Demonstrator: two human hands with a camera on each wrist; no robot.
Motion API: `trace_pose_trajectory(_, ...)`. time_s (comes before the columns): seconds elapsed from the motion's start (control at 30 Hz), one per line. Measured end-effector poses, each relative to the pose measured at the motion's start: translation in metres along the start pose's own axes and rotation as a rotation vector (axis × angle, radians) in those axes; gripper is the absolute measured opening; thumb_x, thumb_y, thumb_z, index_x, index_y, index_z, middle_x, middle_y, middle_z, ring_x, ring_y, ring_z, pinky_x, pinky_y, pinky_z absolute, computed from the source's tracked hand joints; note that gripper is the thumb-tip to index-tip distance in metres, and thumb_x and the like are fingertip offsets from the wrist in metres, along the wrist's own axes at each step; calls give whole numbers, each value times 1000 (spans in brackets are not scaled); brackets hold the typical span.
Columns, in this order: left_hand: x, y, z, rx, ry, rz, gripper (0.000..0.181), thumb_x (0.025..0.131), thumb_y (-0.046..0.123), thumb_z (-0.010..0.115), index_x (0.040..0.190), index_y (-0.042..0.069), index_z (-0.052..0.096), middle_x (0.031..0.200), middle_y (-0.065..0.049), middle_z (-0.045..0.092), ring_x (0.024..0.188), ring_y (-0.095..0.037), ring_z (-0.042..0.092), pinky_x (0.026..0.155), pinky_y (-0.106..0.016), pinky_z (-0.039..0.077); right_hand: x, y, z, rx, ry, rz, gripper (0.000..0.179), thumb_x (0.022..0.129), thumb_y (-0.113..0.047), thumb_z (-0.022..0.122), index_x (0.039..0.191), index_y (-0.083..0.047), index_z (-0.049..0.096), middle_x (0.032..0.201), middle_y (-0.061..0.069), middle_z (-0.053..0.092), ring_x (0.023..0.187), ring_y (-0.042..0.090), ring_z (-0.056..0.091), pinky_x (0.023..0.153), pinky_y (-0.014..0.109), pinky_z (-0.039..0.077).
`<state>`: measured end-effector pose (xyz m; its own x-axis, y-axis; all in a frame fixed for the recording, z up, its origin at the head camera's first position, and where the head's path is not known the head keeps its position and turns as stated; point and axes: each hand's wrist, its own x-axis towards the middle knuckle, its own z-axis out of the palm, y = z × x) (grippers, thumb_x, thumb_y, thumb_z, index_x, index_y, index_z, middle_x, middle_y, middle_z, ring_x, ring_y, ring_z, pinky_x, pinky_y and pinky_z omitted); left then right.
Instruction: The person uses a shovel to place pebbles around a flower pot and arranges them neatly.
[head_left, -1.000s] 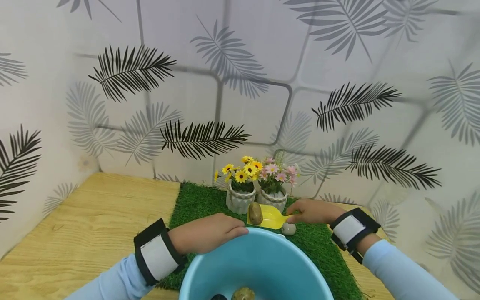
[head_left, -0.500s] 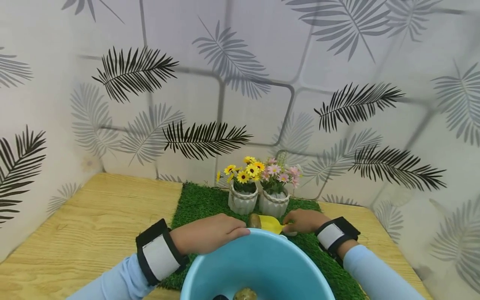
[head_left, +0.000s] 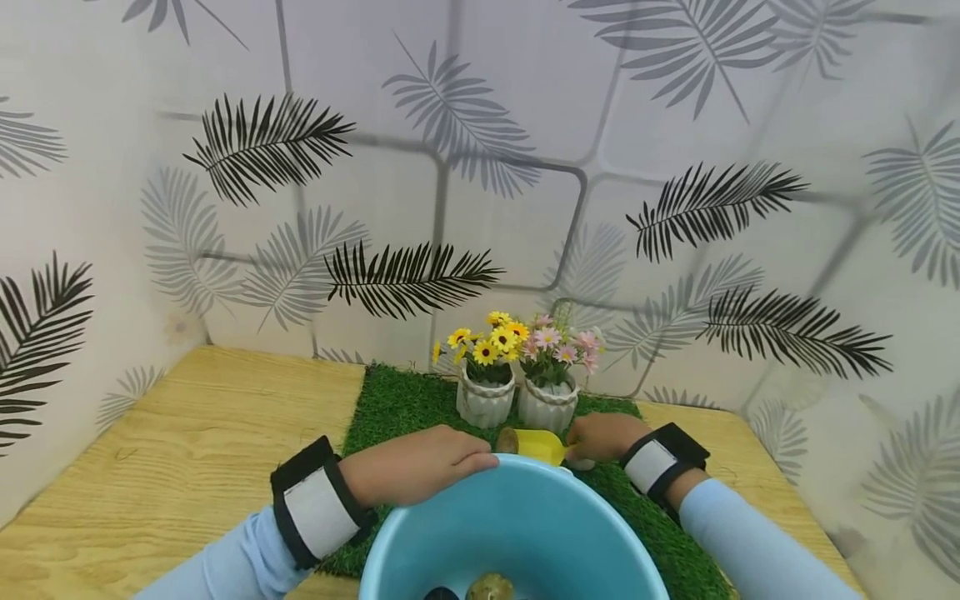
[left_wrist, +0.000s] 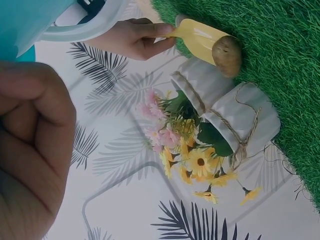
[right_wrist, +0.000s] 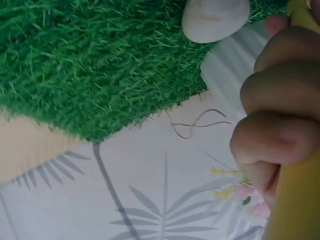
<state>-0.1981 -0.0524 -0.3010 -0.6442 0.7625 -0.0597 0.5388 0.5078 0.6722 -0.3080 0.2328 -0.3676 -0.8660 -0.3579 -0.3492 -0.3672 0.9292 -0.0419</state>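
My left hand grips the rim of a light blue bucket, its fingers curled in the left wrist view. Beyond the bucket, my right hand holds a yellow toy shovel by its handle. On the scoop's front end lies a brown oval stone, low over the green turf mat. From the head view, the bucket's rim hides part of scoop and stone. Down inside the bucket are a mottled stone and a black one.
Behind the shovel stand two white pots, one with yellow flowers, the other with pink flowers. A pale stone lies on the turf by my right hand. The wooden table extends left, with a leaf-patterned wall behind.
My right hand has moved left and down, lowering the shovel and the brown stone partly behind the bucket's rim. The left hand stays on the rim.
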Motion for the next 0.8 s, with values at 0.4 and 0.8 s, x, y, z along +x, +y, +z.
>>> trace_pose_trajectory(0.4,0,-1,0,-3,-3,14,39,104,38,30,87,14,55,65,4,38,59,-5,43,63,-22,39,-11,-12,-30,-154,-14,2,24,88,-28,62,69,-14,58,58,-5,37,53,11,32,52,27,26)
trace_pose_trajectory(0.8,0,-1,0,7,-3,16,39,104,38,29,86,14,54,65,4,35,58,-5,40,62,-22,38,-28,2,-59,-217,-9,20,32,88,-27,60,60,-18,45,56,-6,32,51,9,28,51,25,24)
